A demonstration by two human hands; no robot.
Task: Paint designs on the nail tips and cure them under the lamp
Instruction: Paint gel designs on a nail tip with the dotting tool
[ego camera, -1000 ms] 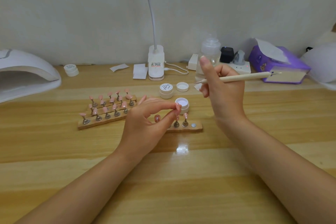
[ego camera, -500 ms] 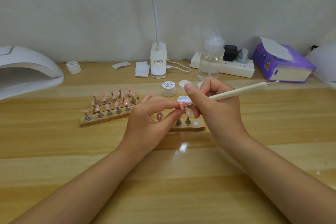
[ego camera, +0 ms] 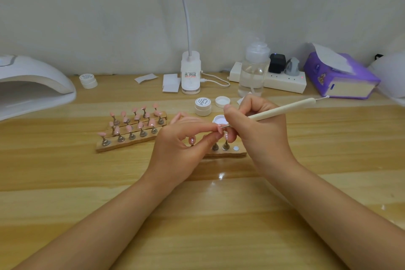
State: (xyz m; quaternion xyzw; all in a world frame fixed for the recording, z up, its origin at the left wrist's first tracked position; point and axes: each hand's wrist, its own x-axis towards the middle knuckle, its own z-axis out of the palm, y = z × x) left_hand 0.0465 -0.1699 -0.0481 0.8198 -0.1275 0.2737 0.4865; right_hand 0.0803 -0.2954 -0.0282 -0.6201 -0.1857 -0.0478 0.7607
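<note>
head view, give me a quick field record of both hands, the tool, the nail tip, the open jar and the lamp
left hand: left hand pinches a pink nail tip between thumb and forefinger
right hand: right hand grips a cream-handled nail art pen
tool tip: metal point at the pinched nail tip
open jar: small white open gel jar just behind the fingers, its lid lying apart
lamp: white dome curing lamp at far left, nothing visible inside
stands: wooden strips with pink tips on metal pegs

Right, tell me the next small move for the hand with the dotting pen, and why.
Probably touch the pen's tip down on the nail tip and begin the design. The right hand holds the pen with its metal point right at the tip, which the left hand pinches beside the open gel pot. Whether it already touches is unclear.
</note>
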